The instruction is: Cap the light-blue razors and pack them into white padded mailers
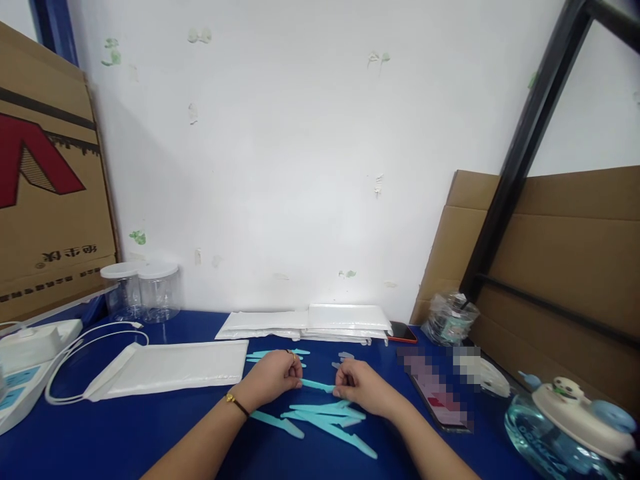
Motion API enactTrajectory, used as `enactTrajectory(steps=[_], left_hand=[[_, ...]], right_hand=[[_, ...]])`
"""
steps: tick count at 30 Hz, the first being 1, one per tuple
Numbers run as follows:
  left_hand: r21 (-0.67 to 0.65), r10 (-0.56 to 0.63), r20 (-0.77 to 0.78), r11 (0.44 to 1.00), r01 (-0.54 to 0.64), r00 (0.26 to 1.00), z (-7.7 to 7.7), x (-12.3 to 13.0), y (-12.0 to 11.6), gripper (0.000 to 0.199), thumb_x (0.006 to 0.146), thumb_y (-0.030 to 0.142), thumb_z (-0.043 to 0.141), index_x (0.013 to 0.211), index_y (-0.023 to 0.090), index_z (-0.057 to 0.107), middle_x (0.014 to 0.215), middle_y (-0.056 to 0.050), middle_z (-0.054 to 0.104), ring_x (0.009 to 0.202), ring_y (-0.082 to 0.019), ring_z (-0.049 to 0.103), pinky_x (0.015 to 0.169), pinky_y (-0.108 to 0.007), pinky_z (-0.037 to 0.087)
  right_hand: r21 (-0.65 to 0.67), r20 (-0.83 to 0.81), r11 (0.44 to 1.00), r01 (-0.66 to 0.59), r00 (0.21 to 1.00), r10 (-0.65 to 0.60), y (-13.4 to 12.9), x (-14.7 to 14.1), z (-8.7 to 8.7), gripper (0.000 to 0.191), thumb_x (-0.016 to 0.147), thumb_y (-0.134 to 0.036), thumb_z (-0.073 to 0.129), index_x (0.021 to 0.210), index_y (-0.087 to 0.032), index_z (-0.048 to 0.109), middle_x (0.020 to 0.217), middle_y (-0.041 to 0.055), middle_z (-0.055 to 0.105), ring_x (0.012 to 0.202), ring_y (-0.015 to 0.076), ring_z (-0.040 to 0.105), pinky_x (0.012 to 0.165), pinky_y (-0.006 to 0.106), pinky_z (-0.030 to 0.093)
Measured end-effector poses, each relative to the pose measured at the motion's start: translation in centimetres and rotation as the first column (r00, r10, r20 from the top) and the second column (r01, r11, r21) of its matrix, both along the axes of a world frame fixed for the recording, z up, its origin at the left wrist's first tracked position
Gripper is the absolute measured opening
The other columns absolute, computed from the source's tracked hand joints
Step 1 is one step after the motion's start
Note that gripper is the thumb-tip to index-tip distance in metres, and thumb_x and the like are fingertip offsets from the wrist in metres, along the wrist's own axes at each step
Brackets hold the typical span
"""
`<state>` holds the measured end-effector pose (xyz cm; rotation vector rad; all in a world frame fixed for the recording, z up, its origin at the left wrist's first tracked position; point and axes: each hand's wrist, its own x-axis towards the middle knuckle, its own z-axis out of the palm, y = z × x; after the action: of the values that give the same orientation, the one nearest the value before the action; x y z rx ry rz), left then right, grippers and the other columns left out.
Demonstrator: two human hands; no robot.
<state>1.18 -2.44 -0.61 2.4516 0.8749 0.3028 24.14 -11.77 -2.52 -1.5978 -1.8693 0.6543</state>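
Observation:
A turquoise eyebrow razor point(318, 385) is stretched between my two hands above the blue table. My left hand point(273, 381) pinches one end of it, and a ring and a dark bracelet show on that side. The other end is between the closed fingertips of my right hand point(364, 387). Nearer to me lies a loose pile of eyebrow razors point(325, 419), with another razor point(277, 423) partly under my left wrist. Several more razors point(260, 355) lie behind my left hand. Small translucent blade covers point(345, 355) rest behind my right hand.
White packets point(305, 323) are stacked by the wall, and one white pouch point(170, 367) lies at left. Two lidded jars point(159, 293), a power strip point(25, 373) and a cable stand farther left. To the right are a phone point(440, 393) and a water bottle point(565, 427).

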Motion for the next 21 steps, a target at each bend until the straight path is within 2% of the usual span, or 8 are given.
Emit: enactTrajectory(steps=[2, 6, 11, 13, 16, 18, 21], left_hand=[[0.042, 0.022, 0.030, 0.999, -0.023, 0.999, 0.5, -0.3, 0.4, 0.012, 0.072, 0.029, 0.057, 0.075, 0.020, 0.065, 0.074, 0.000, 0.065, 0.069, -0.014, 0.057, 0.059, -0.022, 0.036], [0.149, 0.140, 0.034, 0.978, -0.144, 0.990, 1.2, -1.9, 1.7, 0.012, 0.072, 0.029, 0.055, 0.074, 0.021, 0.064, 0.078, 0.000, 0.065, 0.073, -0.016, 0.057, 0.062, -0.023, 0.036], [0.148, 0.235, -0.024, 0.962, -0.229, 0.972, 0.6, -3.9, 3.6, 0.011, 0.070, 0.029, 0.058, 0.078, 0.023, 0.064, 0.079, 0.001, 0.066, 0.075, -0.017, 0.058, 0.063, -0.023, 0.037], [0.174, 0.253, 0.014, 0.952, -0.252, 0.967, 0.3, -3.9, 3.7, 0.017, 0.067, 0.028, 0.061, 0.083, 0.024, 0.064, 0.084, 0.000, 0.065, 0.080, -0.018, 0.058, 0.066, -0.024, 0.038], [0.150, 0.216, 0.080, 0.963, -0.226, 0.973, 0.2, -3.1, 3.0, 0.021, 0.068, 0.031, 0.061, 0.087, 0.023, 0.064, 0.085, 0.000, 0.064, 0.081, -0.018, 0.058, 0.067, -0.023, 0.039], [0.092, 0.153, 0.088, 0.983, -0.161, 0.984, 0.4, -2.4, 2.1, 0.021, 0.070, 0.035, 0.059, 0.085, 0.022, 0.064, 0.083, -0.001, 0.064, 0.077, -0.017, 0.057, 0.064, -0.023, 0.039], [-0.014, 0.023, 0.068, 1.000, -0.022, 0.997, 0.5, -1.3, 0.6, 0.024, 0.073, 0.040, 0.057, 0.083, 0.020, 0.065, 0.079, -0.001, 0.063, 0.070, -0.015, 0.057, 0.059, -0.021, 0.040]], right_hand=[[0.037, -0.002, 0.999, 0.017, 1.000, -0.017, 0.1, 0.2, 0.4, 0.007, 0.074, -0.025, 0.065, 0.071, -0.019, 0.062, 0.070, -0.0011, 0.055, 0.062, 0.0121, 0.049, 0.053, 0.020, 0.036], [0.146, 0.037, 0.983, 0.114, 0.992, -0.120, 0.7, 1.1, 0.7, 0.008, 0.075, -0.023, 0.063, 0.068, -0.018, 0.060, 0.072, -0.0006, 0.056, 0.062, 0.0122, 0.049, 0.055, 0.022, 0.036], [0.165, 0.046, 0.960, 0.227, 0.970, -0.237, 0.9, 2.5, 0.4, 0.006, 0.070, -0.022, 0.068, 0.071, -0.018, 0.063, 0.074, 0.0010, 0.061, 0.066, 0.0150, 0.053, 0.059, 0.024, 0.039], [0.128, 0.033, 0.976, 0.174, 0.983, -0.179, 0.4, 2.6, 0.4, 0.006, 0.069, -0.021, 0.068, 0.073, -0.019, 0.065, 0.077, 0.0014, 0.062, 0.067, 0.0152, 0.054, 0.059, 0.024, 0.039], [-0.033, -0.029, 0.999, -0.010, 1.000, 0.009, -0.4, 2.2, 0.5, 0.004, 0.068, -0.022, 0.068, 0.070, -0.019, 0.065, 0.071, 0.0002, 0.060, 0.061, 0.0132, 0.053, 0.054, 0.022, 0.038], [-0.104, -0.060, 0.991, -0.089, 0.995, 0.083, -0.8, 1.7, 0.5, 0.006, 0.068, -0.022, 0.068, 0.069, -0.018, 0.064, 0.067, -0.0006, 0.058, 0.057, 0.0118, 0.051, 0.051, 0.021, 0.037], [-0.112, -0.049, 0.988, -0.103, 0.994, 0.098, -1.1, 1.1, 0.7, 0.003, 0.070, -0.021, 0.066, 0.071, -0.018, 0.064, 0.070, -0.0006, 0.057, 0.058, 0.0111, 0.050, 0.051, 0.020, 0.037]])
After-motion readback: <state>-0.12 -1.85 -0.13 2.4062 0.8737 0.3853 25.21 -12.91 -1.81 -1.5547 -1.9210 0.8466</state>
